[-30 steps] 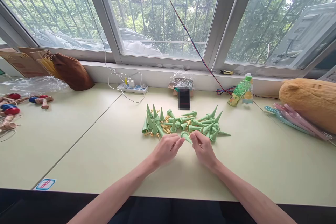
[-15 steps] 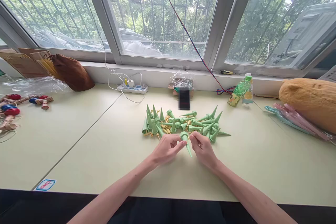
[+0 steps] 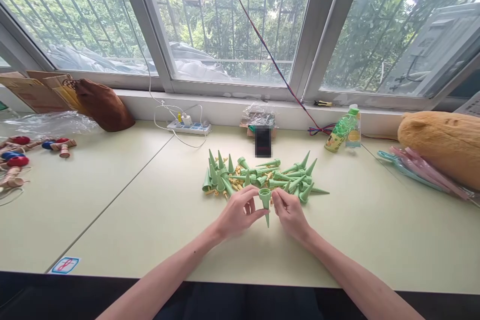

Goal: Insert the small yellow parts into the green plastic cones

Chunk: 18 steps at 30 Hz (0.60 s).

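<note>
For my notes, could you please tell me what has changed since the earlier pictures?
The green cone in the left hand has swung from slanting rightward to nearly upright, tip down, its open rim now showing. The right hand and the pile of green cones stayed put.

I have bare counter (image 3: 142, 205) to the left of the left hand (image 3: 238, 212) and to the right of the right hand (image 3: 290, 211), room for passing sideways. Straight ahead, the cone heap (image 3: 257, 171) blocks any low path, several tips pointing up. The held cone (image 3: 264, 199) takes up the gap between my hands; beyond, rightward, stands the bottle (image 3: 342, 129).
</note>
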{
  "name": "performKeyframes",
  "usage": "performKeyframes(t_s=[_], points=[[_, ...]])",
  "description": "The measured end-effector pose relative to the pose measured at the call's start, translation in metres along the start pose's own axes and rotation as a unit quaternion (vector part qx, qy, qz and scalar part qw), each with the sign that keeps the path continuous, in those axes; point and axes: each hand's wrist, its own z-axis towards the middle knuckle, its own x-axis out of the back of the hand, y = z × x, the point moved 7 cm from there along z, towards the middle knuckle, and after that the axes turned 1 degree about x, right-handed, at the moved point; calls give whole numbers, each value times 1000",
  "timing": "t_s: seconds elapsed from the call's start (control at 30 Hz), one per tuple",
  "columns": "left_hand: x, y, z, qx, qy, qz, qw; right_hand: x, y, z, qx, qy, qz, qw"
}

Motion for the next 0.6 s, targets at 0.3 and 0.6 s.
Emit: performKeyframes(t_s=[0.3, 0.6], points=[[-1, 2, -3, -92, 19, 27, 995, -2, -5, 1, 18, -11, -9, 1000], [8, 2, 2, -22, 78, 30, 996, 2, 3, -1, -6, 35, 12, 999]])
